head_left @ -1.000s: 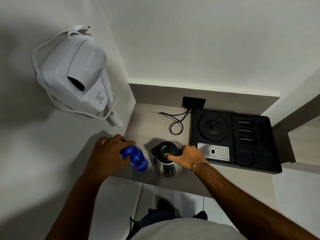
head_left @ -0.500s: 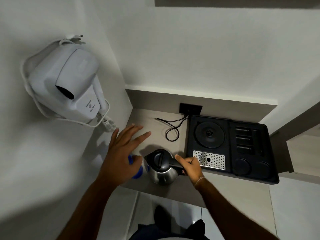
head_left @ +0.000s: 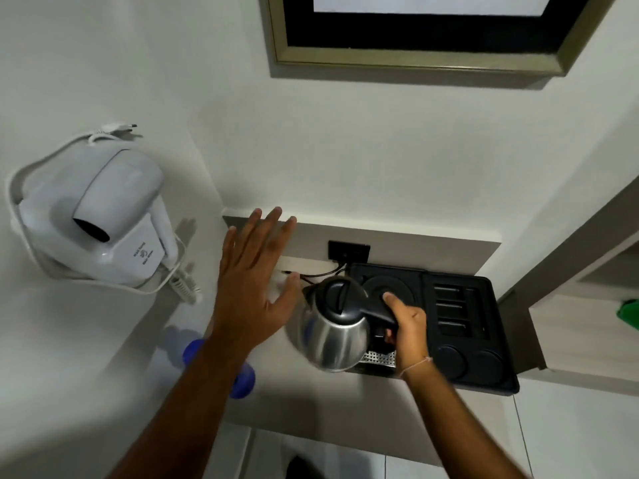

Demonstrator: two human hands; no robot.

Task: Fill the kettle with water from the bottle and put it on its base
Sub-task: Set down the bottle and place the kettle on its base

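Observation:
My right hand point(head_left: 406, 328) grips the black handle of the steel kettle point(head_left: 333, 331), which is lifted off the counter and tilted, its black lid closed. It hangs over the left edge of the black tray point(head_left: 484, 340), just in front of the round kettle base point(head_left: 389, 292), which it partly hides. My left hand point(head_left: 256, 281) hovers flat above the counter with fingers spread, holding nothing. The blue water bottle point(head_left: 242, 378) lies on the counter under my left forearm, mostly hidden.
A white wall-mounted hair dryer point(head_left: 96, 223) with a coiled cord hangs on the left wall. A black socket point(head_left: 349, 250) and power cord sit behind the tray. A framed picture point(head_left: 432, 32) hangs above. A side shelf holds something green point(head_left: 629, 314).
My left hand let go of the blue bottle and rose, fingers spread. My right hand lifted the kettle off the counter and carried it right toward the tray.

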